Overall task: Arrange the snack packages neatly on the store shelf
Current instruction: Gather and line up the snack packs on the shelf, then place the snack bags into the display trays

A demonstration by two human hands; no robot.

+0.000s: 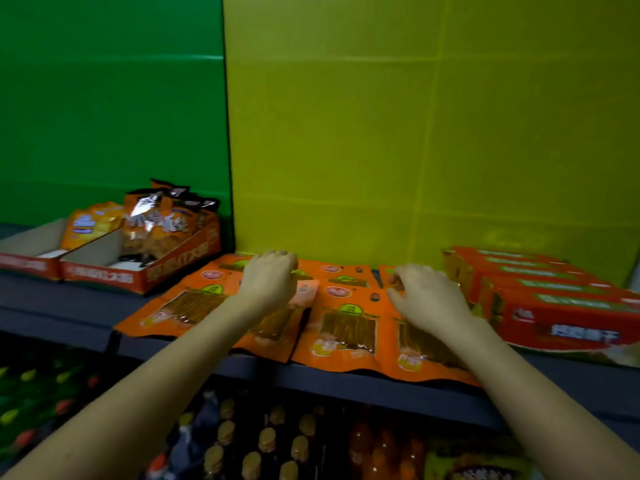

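Flat orange plastic snack packages (348, 327) with clear windows lie overlapped in the middle of the dark grey store shelf (69, 306). Four are in a row along its front edge, and at least three more are behind them toward the back. The hands and forearms hide part of the count.

At the shelf's left end stand two open red cardboard display boxes (104, 278). The outer one holds yellow-orange bags (90, 223) and the inner one holds upright orange-and-silver foil bags (162, 220). At the right end lie about five long red cartons (561, 306) side by side, too blurred to count surely.

The hands are apart. The left hand (270, 277) rests knuckles-up on the back row near the middle, its fingers curled down onto a package. Whether it grips cannot be told. The right hand (429, 299) is nearer the red cartons, its thumb and forefinger pinched together on the top edge of a package.

Rows of capped bottles (266, 438) stand below the shelf.
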